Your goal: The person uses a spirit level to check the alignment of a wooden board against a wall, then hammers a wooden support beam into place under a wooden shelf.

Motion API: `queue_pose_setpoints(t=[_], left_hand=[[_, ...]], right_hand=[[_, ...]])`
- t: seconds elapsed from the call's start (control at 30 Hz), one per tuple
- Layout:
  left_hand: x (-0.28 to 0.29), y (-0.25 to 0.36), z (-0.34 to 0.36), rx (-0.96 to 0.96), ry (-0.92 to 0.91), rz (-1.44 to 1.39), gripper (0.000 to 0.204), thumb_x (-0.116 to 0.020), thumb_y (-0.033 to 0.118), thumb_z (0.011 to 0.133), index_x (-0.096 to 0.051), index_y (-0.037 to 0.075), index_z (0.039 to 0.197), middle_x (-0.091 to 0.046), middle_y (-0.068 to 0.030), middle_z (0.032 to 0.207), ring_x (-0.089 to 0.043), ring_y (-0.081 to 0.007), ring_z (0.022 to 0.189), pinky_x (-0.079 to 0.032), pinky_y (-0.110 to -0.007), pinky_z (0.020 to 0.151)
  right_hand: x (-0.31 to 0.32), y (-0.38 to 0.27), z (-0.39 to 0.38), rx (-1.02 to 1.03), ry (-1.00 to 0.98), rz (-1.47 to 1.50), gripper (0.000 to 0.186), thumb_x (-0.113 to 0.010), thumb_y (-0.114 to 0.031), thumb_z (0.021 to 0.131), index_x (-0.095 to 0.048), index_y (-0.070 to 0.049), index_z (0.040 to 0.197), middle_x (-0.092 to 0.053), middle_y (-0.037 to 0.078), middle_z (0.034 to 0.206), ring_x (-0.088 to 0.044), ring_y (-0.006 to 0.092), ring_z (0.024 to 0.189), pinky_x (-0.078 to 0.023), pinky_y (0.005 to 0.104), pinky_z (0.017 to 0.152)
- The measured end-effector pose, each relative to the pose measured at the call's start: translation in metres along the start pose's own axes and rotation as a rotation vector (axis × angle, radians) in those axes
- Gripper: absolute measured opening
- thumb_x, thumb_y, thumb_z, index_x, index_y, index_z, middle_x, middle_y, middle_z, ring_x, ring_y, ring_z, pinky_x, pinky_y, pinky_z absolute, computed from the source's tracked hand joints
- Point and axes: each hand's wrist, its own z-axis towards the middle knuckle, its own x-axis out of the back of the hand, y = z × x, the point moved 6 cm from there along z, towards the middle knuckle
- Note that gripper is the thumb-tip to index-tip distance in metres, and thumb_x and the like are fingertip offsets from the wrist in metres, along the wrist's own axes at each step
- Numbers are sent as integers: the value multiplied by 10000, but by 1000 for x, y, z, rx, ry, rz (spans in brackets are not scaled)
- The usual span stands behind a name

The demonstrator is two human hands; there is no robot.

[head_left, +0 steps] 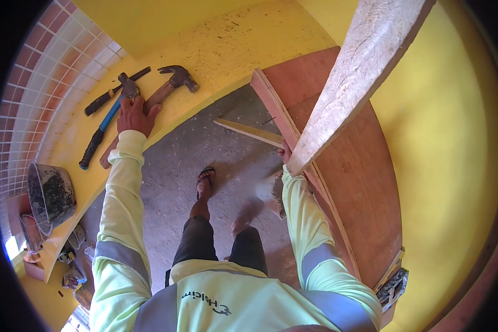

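On the yellow ledge, my left hand (pixel 134 118) is closed over the wooden handle of a claw hammer (pixel 177 79). Its fingertips lie against a second hammer with a blue and black handle (pixel 112 112). Beyond that lies a dark tool with a black grip (pixel 98 103). My right hand (pixel 285 152), partly hidden behind a rough pale timber (pixel 365 72), is closed at the near end of a narrow wooden strip (pixel 246 129). A thin nail-like piece sticks up by the strip. Right beside this hand is the edge of a reddish-brown wooden panel (pixel 348 160).
A dirty black bucket (pixel 51 191) stands on the ledge's left part, near white tiles (pixel 55 83). Yellow walls (pixel 442 166) rise at the right and back. Below is a grey concrete floor (pixel 177 160), with my sandalled foot (pixel 206 176). A dark, spattered object (pixel 393 288) sits lower right.
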Motion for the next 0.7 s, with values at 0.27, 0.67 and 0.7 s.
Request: queue_pose_setpoints(t=[0.27, 0.67, 0.7], left_hand=[[-12, 1, 3, -120, 17, -89, 389, -669, 411, 800, -561, 82, 976, -447, -167, 1122, -566, -393, 928, -487, -471, 735], [-16, 11, 5, -91, 4, -42, 391, -636, 436, 823, -557, 98, 1004, -466, -136, 1145, -579, -381, 944, -491, -481, 727], [-17, 10, 5, -87, -2, -46, 391, -636, 436, 823, -557, 98, 1004, -466, -136, 1145, -579, -381, 944, -491, -481, 727]], right_hand=[[18, 43, -45, -127, 0, -43, 463, -589, -316, 877, -508, -58, 1253, -559, 113, 1185, -575, 170, 876, -453, 273, 701], [17, 32, -6, -98, 26, -40, 423, -547, -334, 912, -524, -70, 1242, -571, 85, 1147, -579, 135, 786, -457, 240, 608], [18, 32, -8, -99, 28, -35, 420, -544, -335, 915, -525, -71, 1241, -572, 82, 1144, -580, 132, 778, -457, 237, 600]])
